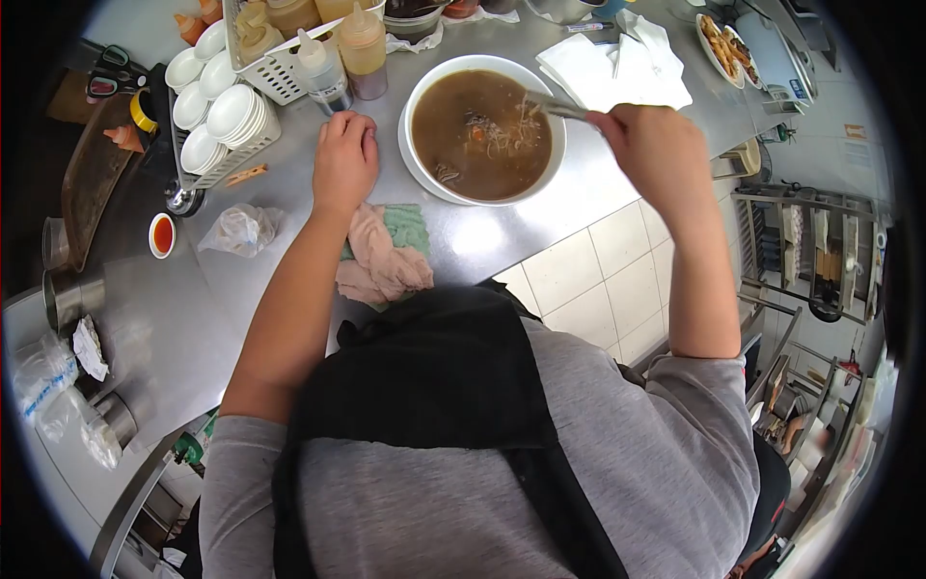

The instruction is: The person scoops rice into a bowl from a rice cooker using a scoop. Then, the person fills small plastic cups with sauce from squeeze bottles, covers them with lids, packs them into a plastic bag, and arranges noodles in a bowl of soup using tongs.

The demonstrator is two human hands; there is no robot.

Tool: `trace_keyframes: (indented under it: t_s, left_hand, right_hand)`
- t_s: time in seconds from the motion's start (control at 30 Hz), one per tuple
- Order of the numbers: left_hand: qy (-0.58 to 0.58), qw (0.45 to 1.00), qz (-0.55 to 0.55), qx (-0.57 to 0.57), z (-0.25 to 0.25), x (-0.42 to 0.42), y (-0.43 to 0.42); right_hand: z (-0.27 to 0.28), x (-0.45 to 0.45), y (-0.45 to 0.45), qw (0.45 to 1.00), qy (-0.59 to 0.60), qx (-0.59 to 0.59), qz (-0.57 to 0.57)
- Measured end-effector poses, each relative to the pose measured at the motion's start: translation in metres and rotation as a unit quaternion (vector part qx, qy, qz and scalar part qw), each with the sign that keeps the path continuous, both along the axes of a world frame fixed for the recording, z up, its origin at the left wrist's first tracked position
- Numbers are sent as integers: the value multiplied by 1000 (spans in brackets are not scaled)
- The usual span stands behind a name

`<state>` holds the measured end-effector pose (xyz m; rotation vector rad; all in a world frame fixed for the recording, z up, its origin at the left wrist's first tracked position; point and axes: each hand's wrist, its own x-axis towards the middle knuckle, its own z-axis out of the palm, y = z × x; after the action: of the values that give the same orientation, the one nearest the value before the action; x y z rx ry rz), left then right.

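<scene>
My right hand (651, 145) grips the handle of a metal utensil (564, 108). Its far end reaches over the rim of a large white bowl (413, 162) and meets pale shreds at the surface of the brown soup (449, 125). Whether it is a spoon or tongs I cannot tell. My left hand (347, 159) rests on the steel counter left of the bowl, its fingers curled in with nothing visible in them. Just beyond it stand two squeeze bottles (363, 58), and a pink and green cloth (386, 251) lies near its wrist.
White paper napkins (622, 68) lie right of the bowl, with a plate of fried food (723, 53) beyond. At left are a basket of small white bowls (227, 116), a clothespin (247, 175), a plastic bag (241, 230) and a dish of red sauce (163, 234).
</scene>
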<state>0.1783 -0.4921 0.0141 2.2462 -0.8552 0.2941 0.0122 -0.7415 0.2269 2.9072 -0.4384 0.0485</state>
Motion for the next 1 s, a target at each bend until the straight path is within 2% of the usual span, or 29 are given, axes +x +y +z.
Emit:
trace_keyframes:
  t_s: [0.23,0.3,0.33,0.47,0.57,0.63,0.7,0.73,0.9,1.0]
  left_hand:
    - [4,1000,1,2,-1,0,0]
    - [1,1000,2,2,-2,0,1]
    - [-1,1000,0,2,-1,0,0]
    - [9,1000,2,6,-1,-1,1]
    - [5,1000,0,3,-1,0,0]
    - [-2,1000,3,-1,-1,-1,0]
    - [3,1000,2,2,0,-2,0]
    - [7,1000,0,5,1,-1,0]
    - [1,1000,1,1,-2,-2,0]
    - [6,1000,1,5,0,-1,0]
  right_hand:
    - [28,-9,9,997,-78,3,-13]
    - [-5,-5,-5,999,-16,-2,39]
    - [-12,-5,-4,1000,18,5,12]
    - [-4,-10,-1,999,40,-14,25]
    - [-4,-15,1,998,-29,-42,27]
    - [-5,-17,2,986,-146,-28,72]
    - [-32,-23,-9,992,-71,-16,104]
    - [-37,-24,-7,997,-11,-18,80]
    - [-19,-28,-4,997,-41,-3,63]
    - [-17,-29,-3,991,-82,-29,103]
